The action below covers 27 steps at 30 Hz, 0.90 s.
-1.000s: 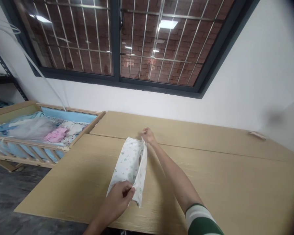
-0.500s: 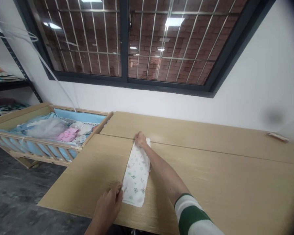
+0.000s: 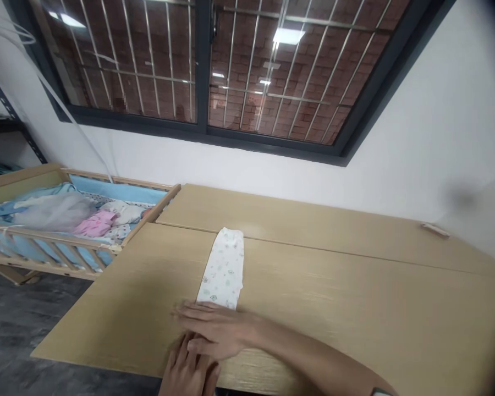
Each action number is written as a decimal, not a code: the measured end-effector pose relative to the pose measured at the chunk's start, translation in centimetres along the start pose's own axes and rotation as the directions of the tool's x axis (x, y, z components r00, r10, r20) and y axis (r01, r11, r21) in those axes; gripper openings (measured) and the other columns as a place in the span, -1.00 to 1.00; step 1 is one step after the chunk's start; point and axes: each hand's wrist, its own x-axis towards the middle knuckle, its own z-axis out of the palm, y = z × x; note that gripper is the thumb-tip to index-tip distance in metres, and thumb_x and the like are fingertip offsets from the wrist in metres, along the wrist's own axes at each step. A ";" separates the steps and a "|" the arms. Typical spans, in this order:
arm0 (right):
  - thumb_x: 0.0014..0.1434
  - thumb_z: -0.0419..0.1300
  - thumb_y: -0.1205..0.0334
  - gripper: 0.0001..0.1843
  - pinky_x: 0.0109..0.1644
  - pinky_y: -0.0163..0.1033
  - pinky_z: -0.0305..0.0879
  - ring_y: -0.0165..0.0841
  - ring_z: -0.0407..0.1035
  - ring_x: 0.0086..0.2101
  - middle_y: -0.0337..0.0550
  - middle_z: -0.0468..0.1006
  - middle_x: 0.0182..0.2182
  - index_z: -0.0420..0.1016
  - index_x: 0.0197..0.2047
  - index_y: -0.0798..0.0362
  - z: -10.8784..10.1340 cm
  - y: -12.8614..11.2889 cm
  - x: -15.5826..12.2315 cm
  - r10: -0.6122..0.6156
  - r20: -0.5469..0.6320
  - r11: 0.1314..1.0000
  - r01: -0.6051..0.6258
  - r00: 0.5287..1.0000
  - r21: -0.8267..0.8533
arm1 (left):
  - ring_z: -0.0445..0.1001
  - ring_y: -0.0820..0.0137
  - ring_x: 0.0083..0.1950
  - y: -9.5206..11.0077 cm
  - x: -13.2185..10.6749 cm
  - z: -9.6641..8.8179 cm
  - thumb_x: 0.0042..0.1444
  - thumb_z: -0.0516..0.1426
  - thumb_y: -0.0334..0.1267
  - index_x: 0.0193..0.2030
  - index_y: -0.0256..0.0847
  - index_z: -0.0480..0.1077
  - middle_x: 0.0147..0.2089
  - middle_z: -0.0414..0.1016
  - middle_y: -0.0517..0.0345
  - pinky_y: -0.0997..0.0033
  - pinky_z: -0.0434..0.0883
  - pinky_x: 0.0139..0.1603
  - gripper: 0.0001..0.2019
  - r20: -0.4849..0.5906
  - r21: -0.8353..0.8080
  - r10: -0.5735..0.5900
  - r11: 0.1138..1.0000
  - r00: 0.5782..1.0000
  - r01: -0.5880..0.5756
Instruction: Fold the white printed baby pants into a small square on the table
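A white baby garment (image 3: 223,267) with small coloured prints lies folded into a narrow strip on the wooden table (image 3: 355,286), running away from me. My right hand (image 3: 214,328) lies flat, fingers spread and pointing left, pressing the near end of the strip. My left hand (image 3: 188,369) rests flat on the table just below it, partly under the right hand, at the table's front edge. Neither hand holds anything.
A wooden baby crib (image 3: 66,231) with blue lining, pink clothes (image 3: 94,224) and other fabrics stands at the left against the table. A small flat object (image 3: 435,229) lies at the far right by the wall. A barred window is above.
The garment was held up open, then laid down folded. My right hand has come back from the far end to the near end, and both hands now lie flat there.
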 end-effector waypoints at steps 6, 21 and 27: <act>0.48 -0.09 -0.08 -0.30 0.53 -0.07 -0.38 -0.28 -0.29 0.47 -0.06 -0.12 0.50 -0.11 0.55 0.02 1.0 4.7 -1.1 0.074 -0.015 0.989 -0.075 0.997 -0.127 | 0.42 0.06 0.26 0.7 0.6 -0.8 0.29 0.05 -0.15 0.19 -0.24 0.42 0.19 0.51 -0.15 0.13 0.37 0.14 -0.60 0.003 0.016 -0.044 0.999 0.999 0.044; 0.44 0.02 -0.02 -0.37 0.51 0.02 -0.21 -0.17 -0.13 0.45 -0.06 0.01 0.47 0.13 0.48 -0.01 -8.4 20.0 0.7 0.371 -0.367 0.850 -0.471 0.853 -0.234 | 0.34 0.07 0.36 0.0 -0.1 -0.6 0.30 0.10 -0.12 0.33 -0.21 0.34 0.34 0.39 -0.13 0.18 0.46 0.13 -0.51 0.078 0.038 0.019 0.999 0.997 -0.022; 0.43 0.01 0.10 -0.39 0.51 0.00 -0.17 -0.16 -0.07 0.44 -0.02 0.09 0.45 0.15 0.47 0.06 -9.3 20.3 0.8 0.318 -0.404 0.865 -0.437 0.858 -0.247 | 0.33 0.07 0.37 0.8 0.5 -1.0 0.32 0.06 -0.20 0.29 -0.22 0.36 0.34 0.39 -0.13 0.13 0.45 0.17 -0.57 0.040 -0.048 -0.064 0.997 0.997 0.066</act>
